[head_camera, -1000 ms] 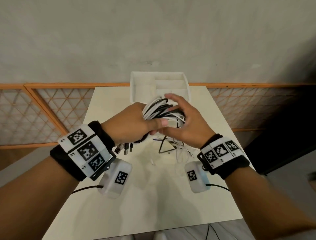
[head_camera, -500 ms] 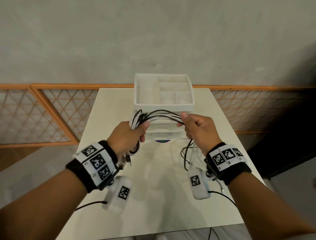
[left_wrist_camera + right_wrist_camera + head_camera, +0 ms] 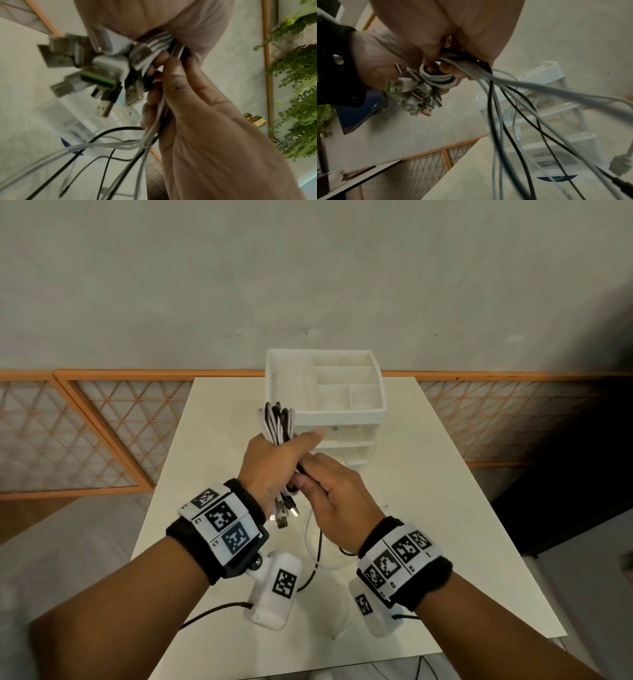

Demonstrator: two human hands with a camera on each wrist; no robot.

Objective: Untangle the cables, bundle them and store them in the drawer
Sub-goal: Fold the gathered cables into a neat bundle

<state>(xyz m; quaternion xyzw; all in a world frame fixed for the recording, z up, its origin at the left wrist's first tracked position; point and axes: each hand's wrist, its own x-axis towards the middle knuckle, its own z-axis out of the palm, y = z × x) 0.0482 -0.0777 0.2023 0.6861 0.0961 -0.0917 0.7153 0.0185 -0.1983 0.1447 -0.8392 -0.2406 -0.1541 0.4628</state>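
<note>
A bundle of black and white cables (image 3: 276, 422) stands upright in my left hand (image 3: 274, 463), which grips it above the table. Its looped top rises beside the drawer unit (image 3: 342, 419). Several USB plugs (image 3: 286, 513) (image 3: 102, 70) (image 3: 418, 96) stick out below my left fist. My right hand (image 3: 329, 491) grips the loose cable strands (image 3: 505, 94) right under the left hand, touching it. The loose ends (image 3: 317, 546) hang down to the table. The white drawer unit stands at the table's far edge; its clear drawers look closed.
The cream table (image 3: 428, 508) spans the middle. An open compartment tray (image 3: 342, 381) tops the drawer unit. Orange lattice panels (image 3: 102, 433) line the grey wall behind. A dark area (image 3: 565, 491) lies to the right. Camera leads (image 3: 212, 611) trail from my wrists.
My hands were apart, stretching the cables between them. Now the right hand has come in under the left, and the bundle stands upright in the left fist.
</note>
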